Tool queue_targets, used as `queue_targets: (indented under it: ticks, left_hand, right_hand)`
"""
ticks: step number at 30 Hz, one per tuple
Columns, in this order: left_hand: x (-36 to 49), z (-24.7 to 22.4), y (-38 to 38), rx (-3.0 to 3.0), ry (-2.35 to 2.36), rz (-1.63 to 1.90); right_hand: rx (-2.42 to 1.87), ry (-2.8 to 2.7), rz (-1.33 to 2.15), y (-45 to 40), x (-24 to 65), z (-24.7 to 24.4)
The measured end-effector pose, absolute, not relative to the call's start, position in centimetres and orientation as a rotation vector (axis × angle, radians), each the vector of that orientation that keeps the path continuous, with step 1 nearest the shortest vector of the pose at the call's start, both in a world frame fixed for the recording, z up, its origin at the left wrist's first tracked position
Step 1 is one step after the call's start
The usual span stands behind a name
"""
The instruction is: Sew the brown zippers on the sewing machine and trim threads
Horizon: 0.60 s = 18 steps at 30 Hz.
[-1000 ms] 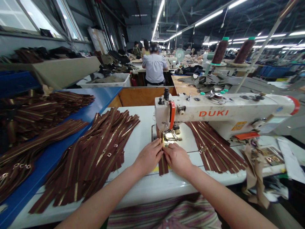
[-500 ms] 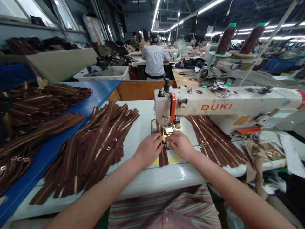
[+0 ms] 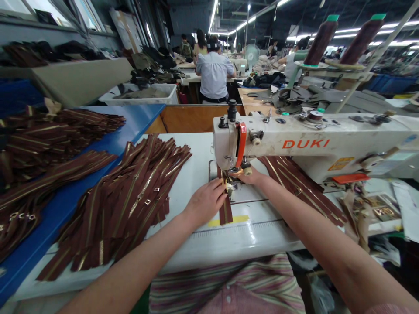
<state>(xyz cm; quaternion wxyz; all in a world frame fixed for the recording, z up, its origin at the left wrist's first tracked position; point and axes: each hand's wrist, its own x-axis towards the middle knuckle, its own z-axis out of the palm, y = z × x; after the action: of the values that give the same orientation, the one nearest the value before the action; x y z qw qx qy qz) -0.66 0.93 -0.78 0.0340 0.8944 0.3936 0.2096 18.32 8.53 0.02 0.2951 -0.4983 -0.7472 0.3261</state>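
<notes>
Now your left hand (image 3: 205,203) holds one zipper (image 3: 225,211) at the presser foot (image 3: 231,185), your right hand (image 3: 252,176) narrowed just beyond it; a big pile (image 3: 131,196) sits left on the table (image 3: 248,244), a smaller pile (image 3: 303,185) right.

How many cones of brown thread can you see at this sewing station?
2. One brown thread cone stands on the left, another brown thread cone on the right, both on the stand above the DUKI sewing machine.
</notes>
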Motion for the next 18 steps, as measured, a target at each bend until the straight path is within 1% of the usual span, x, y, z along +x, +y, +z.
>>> queue_targets:
  ticks: [9,18]
  left_hand:
    - [-0.7,-0.8,0.8,2.787,1.196,0.691]
    - [-0.6,-0.5,0.6,2.834,1.188,0.702]
  right_hand:
    - [-1.284,-1.992,0.946,9.9,18.4,-1.2]
    - [-1.241,-1.985,0.939,9.9,18.1,-0.9]
